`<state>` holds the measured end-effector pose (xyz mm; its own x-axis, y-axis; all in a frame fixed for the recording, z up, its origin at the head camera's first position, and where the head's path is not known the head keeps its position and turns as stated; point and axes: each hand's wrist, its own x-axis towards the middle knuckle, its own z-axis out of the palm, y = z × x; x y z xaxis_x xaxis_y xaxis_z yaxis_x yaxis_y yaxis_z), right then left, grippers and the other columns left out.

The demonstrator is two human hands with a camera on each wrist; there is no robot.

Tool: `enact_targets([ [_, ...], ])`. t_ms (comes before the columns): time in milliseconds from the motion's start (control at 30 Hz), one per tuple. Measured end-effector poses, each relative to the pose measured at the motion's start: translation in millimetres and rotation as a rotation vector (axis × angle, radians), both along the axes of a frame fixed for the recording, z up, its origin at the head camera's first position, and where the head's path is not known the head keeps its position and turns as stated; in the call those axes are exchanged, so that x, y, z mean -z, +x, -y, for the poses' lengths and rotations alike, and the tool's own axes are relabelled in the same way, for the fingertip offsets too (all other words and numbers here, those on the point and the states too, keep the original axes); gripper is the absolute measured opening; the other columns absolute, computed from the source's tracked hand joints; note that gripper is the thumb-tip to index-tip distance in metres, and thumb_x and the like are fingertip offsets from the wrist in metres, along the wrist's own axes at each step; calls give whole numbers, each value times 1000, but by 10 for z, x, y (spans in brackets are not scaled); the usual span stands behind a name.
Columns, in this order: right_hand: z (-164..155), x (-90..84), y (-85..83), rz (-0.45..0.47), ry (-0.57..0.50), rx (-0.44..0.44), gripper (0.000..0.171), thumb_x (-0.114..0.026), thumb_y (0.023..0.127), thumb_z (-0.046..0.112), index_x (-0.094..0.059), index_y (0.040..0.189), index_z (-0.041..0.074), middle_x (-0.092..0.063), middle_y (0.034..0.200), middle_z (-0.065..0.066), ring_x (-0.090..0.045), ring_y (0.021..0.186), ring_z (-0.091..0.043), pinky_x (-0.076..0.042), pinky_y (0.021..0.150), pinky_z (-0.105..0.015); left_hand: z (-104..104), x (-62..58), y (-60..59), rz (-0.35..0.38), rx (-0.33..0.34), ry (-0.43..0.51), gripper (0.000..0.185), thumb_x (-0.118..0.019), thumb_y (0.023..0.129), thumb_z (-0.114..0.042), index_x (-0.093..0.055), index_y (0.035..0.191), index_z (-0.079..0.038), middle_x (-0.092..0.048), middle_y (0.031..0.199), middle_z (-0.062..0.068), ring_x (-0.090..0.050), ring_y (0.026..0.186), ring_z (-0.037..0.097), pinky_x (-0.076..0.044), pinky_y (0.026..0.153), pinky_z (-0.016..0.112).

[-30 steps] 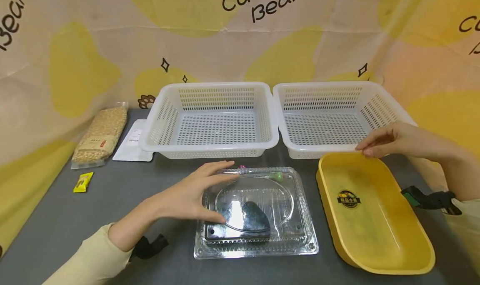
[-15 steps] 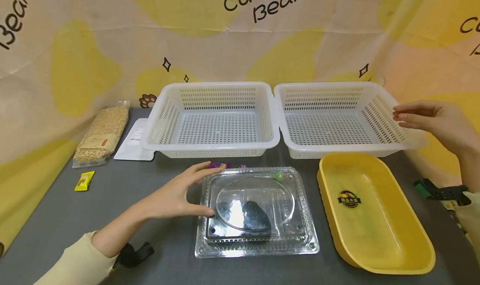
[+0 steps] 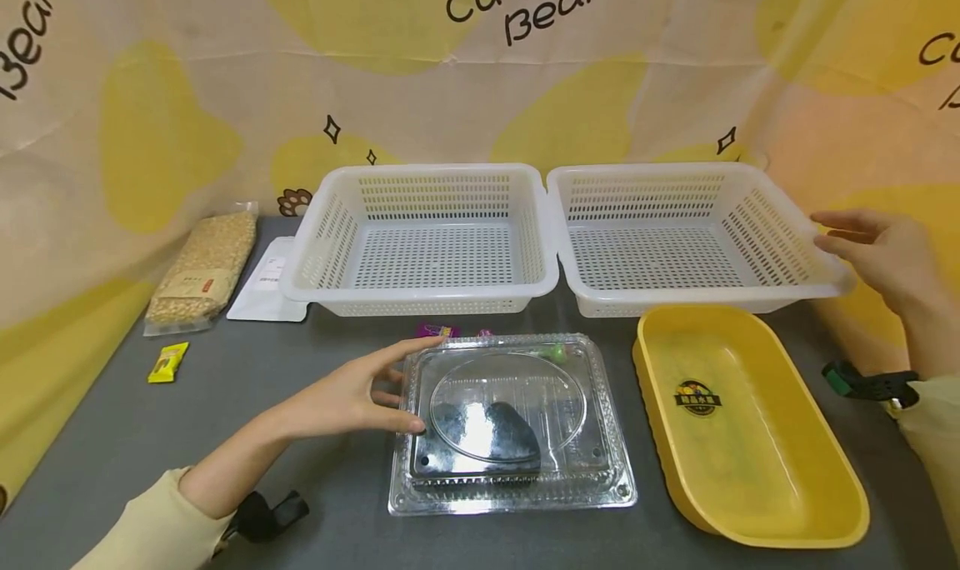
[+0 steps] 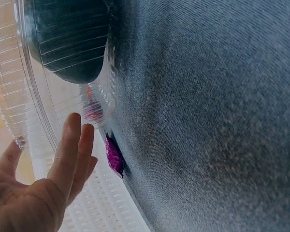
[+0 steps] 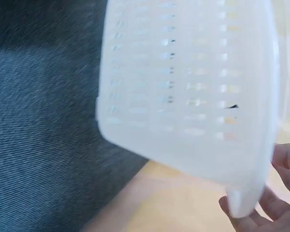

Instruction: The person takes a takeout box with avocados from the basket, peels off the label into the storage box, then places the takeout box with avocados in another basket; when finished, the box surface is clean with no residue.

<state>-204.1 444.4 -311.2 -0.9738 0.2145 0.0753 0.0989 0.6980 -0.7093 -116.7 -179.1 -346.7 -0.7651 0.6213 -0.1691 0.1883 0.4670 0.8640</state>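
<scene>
My left hand (image 3: 337, 399) is at the left side of a clear plastic clamshell box (image 3: 585, 487). Its index finger reaches the far left corner, the thumb lies at the lid's edge, and the other fingers extend straight along the side wall. Through the plastic shows a dark green rounded object (image 4: 70, 43). At the right end of the right white basket (image 3: 637, 295), my right hand (image 3: 892, 253) grips the rim. In the right wrist view, its fingers (image 5: 270, 205) curl under the rim's corner.
A yellow tub (image 3: 750, 445) stands between the box and the right arm. Another white basket (image 3: 420, 291) adjoins the right one. Purple wrapped candy (image 3: 437, 331) lies behind the box. At left are a grain bag (image 3: 198, 270), a white pouch (image 3: 266, 295) and a yellow packet (image 3: 168, 362).
My right hand has left the yellow tub's far rim and moved right to the basket's rim. My left hand has shifted left to the box's side, uncovering the purple candy.
</scene>
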Motion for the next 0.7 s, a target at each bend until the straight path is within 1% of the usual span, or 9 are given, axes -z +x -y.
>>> enact_targets([
  [67, -30, 32, -2, 27, -2, -9, 54, -61, 96, 38, -48, 147, 23, -52, 108, 43, -40, 82, 26, -48, 101, -19, 0, 4, -2, 41, -4, 5, 88, -79, 83, -31, -28, 152, -45, -17, 166, 14, -43, 133, 54, -54, 98, 51],
  [133, -60, 64, -7, 41, -16, -27, 57, -61, 97, 35, -44, 150, 21, -50, 115, 39, -42, 78, 28, -49, 74, -5, 0, 8, -5, 66, -7, 10, 87, -79, 83, -31, -28, 152, -46, -16, 166, 12, -43, 133, 52, -54, 98, 52],
  [167, -74, 81, -11, 45, -24, -37, 57, -60, 97, 33, -43, 150, 21, -50, 116, 38, -44, 76, 28, -44, 61, -2, 0, 9, -6, 69, -9, 4, 87, -79, 83, -31, -28, 152, -47, -17, 166, 11, -44, 132, 51, -53, 98, 52],
  [233, -90, 105, -10, 49, -44, -51, 55, -60, 98, 30, -43, 150, 24, -52, 113, 37, -46, 75, 26, -46, 59, -5, -1, 10, -9, 74, -14, -6, 87, -78, 83, -32, -28, 151, -48, -18, 166, 9, -46, 131, 48, -54, 93, 53],
  [333, -106, 138, -16, 49, -85, -71, 46, -60, 98, 25, -51, 142, 35, -45, 89, 43, -52, 73, 18, -49, 58, -10, -2, 16, -14, 71, -17, -18, 87, -78, 82, -33, -28, 151, -48, -20, 165, 8, -50, 126, 44, -53, 84, 49],
  [433, -109, 159, -27, 52, -131, -87, 41, -58, 99, 23, -55, 136, 41, -49, 84, 42, -56, 70, 13, -50, 57, -12, 0, 24, -13, 74, -26, -22, 88, -79, 81, -34, -28, 151, -49, -23, 164, 7, -52, 120, 39, -51, 79, 42],
  [500, -108, 172, -38, 55, -138, -98, 43, -55, 100, 23, -52, 141, 38, -50, 84, 41, -57, 70, 12, -51, 57, -12, 1, 29, -12, 83, -29, -10, 88, -79, 81, -33, -28, 151, -49, -25, 162, 7, -52, 115, 36, -50, 78, 40],
  [600, -110, 192, -55, 62, -133, -111, 49, -50, 102, 24, -42, 150, 28, -51, 84, 40, -57, 70, 12, -51, 57, -13, 1, 36, -7, 107, -33, 10, 89, -79, 81, -31, -27, 152, -46, -26, 161, 9, -52, 111, 33, -50, 78, 39],
  [700, -111, 207, -71, 73, -128, -114, 52, -47, 103, 24, -36, 154, 22, -51, 82, 39, -58, 70, 12, -52, 57, -14, -3, 41, -3, 149, -38, 40, 90, -78, 82, -29, -26, 154, -44, -28, 156, 11, -52, 108, 31, -50, 80, 39],
])
